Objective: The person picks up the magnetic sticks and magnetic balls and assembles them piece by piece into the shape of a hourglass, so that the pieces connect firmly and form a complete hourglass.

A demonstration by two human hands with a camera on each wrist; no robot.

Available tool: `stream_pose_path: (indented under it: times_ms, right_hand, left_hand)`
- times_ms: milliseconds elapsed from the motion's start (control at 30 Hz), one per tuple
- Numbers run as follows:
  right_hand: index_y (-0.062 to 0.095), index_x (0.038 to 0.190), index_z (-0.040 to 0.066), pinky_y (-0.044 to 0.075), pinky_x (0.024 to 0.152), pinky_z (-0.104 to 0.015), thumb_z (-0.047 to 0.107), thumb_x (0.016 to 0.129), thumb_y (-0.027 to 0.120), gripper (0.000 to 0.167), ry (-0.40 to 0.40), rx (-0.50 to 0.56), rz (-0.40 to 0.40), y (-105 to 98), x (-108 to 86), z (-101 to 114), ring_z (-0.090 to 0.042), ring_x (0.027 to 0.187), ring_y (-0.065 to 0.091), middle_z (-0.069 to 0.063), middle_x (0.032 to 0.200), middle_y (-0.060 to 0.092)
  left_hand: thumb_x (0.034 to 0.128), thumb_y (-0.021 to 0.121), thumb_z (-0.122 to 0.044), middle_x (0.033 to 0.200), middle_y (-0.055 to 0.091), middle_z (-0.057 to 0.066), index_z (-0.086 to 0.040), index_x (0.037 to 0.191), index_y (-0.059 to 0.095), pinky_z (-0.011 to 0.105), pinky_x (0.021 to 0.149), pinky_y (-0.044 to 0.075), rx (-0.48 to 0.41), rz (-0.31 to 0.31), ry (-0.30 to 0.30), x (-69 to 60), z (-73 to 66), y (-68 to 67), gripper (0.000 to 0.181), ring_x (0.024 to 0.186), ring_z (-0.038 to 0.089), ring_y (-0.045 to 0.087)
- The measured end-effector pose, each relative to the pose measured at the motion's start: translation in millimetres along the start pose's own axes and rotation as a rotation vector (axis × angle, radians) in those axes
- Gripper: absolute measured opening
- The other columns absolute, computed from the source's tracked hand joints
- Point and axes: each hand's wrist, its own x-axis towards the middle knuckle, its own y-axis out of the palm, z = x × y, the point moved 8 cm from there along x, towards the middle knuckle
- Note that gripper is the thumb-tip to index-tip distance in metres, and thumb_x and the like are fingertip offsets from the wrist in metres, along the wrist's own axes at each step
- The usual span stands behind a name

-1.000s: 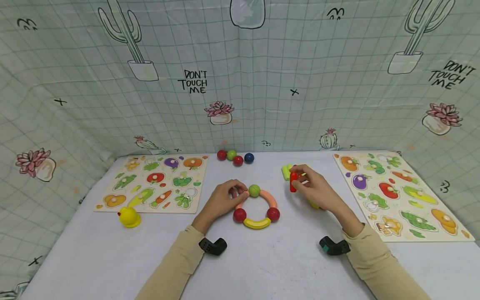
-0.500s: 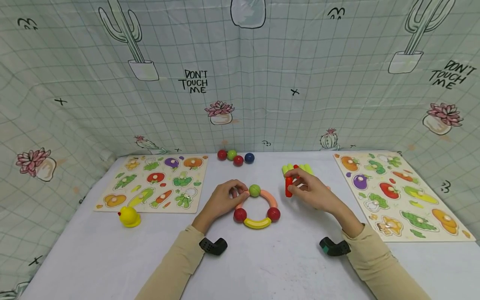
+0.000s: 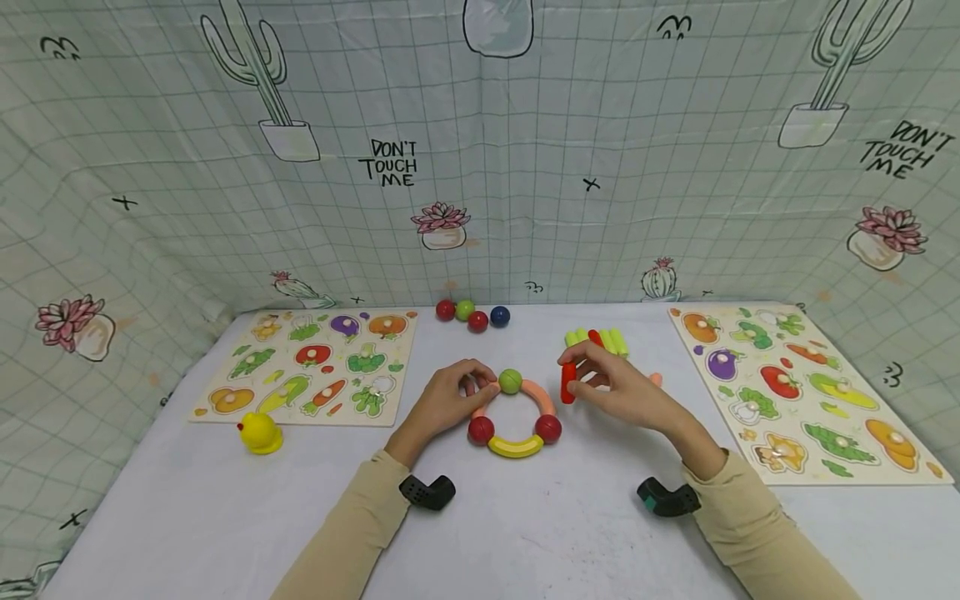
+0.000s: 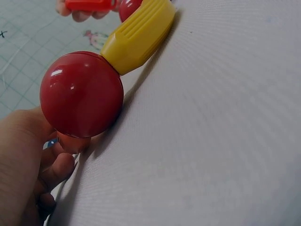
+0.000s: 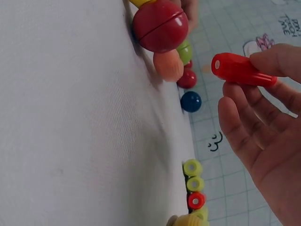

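Note:
A ring of toy pieces lies mid-table: a green ball (image 3: 510, 382), two red balls (image 3: 481, 431), a yellow curved stick (image 3: 516, 448) and orange curved sticks (image 3: 539, 397). My left hand (image 3: 448, 398) pinches the ring's left orange curved stick (image 3: 479, 411), mostly covered by the fingers. In the left wrist view that stick shows partly behind a red ball (image 4: 82, 94). To the ring's right, my right hand (image 3: 626, 390) holds a short red stick (image 3: 567, 383) upright between thumb and fingers. The right wrist view shows a hole in the end of this red stick (image 5: 240, 69).
Light green sticks (image 3: 617, 342) with a red one (image 3: 596, 337) among them lie in a row behind my right hand. Several loose balls, one of them blue (image 3: 500, 316), sit at the back. Vegetable puzzle boards (image 3: 401, 383) flank both sides. A yellow duck (image 3: 259, 433) stands at left.
My right hand has carried the red stick left and slightly nearer, toward the ring, uncovering the row of green sticks. My left hand has stayed in place on the ring.

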Motion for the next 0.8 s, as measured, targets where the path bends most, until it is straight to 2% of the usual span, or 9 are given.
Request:
stream_pose_path:
  times_ms: [200, 567, 800]
  right_hand:
    - [0.050, 0.121, 0.007, 0.049, 0.087, -0.025, 0.006, 0.090, 0.058, 0.032, -0.046, -0.001, 0.035, 7, 0.6, 8, -0.018, 0.100, 0.058, -0.014, 0.119, 0.056]
    - [0.053, 0.114, 0.007, 0.051, 0.082, -0.026, 0.006, 0.088, 0.062, 0.027, -0.119, -0.009, 0.092, 18, -2.0, 23, -0.012, 0.097, 0.057, 0.002, 0.107, 0.057]
    - [0.053, 0.112, 0.007, 0.051, 0.083, -0.026, 0.009, 0.089, 0.063, 0.026, -0.134, -0.003, 0.118, 22, -2.5, 25, -0.013, 0.099, 0.056, -0.001, 0.105, 0.060]
  left_hand:
    - [0.0880, 0.066, -0.030, 0.086, 0.061, -0.004, -0.017, 0.100, 0.066, 0.020, 0.065, 0.040, 0.002, -0.004, 0.006, -0.4, -0.3, -0.5, 0.017, 0.073, 0.009, 0.050]
    - [0.0877, 0.067, -0.030, 0.087, 0.061, -0.004, -0.018, 0.100, 0.066, 0.021, 0.067, 0.040, 0.004, -0.002, -0.006, 0.1, 0.8, 0.2, 0.017, 0.074, 0.010, 0.050]
    - [0.0876, 0.067, -0.031, 0.087, 0.061, -0.005, -0.019, 0.100, 0.065, 0.020, 0.067, 0.040, 0.007, 0.000, -0.029, 0.3, 3.1, 1.2, 0.017, 0.075, 0.009, 0.050]
